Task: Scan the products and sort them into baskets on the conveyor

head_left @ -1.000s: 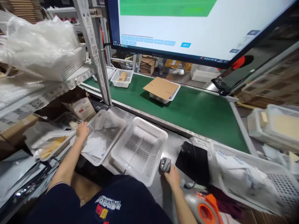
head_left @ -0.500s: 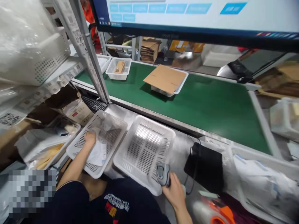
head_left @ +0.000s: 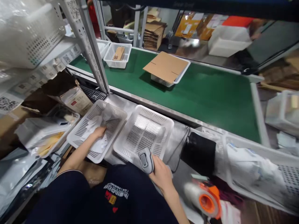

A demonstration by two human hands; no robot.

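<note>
Left hand [head_left: 99,132] lies flat inside the left basket [head_left: 77,141], fingers spread on a white packet [head_left: 99,144], pressing rather than clasping it; right hand [head_left: 161,174] is wrapped around a handheld scanner [head_left: 145,160], its head aimed left toward that packet, across the near corner of the empty basket [head_left: 163,119]; the conveyor's steel edge [head_left: 163,109] bounds the far side.

I see my dark navy short-sleeved cotton T-shirt [head_left: 98,202], white, red and yellow chest print, forearms bare.

tape dispenser [head_left: 205,200] blurred; right basket [head_left: 268,174] perhaps cut off.
</note>
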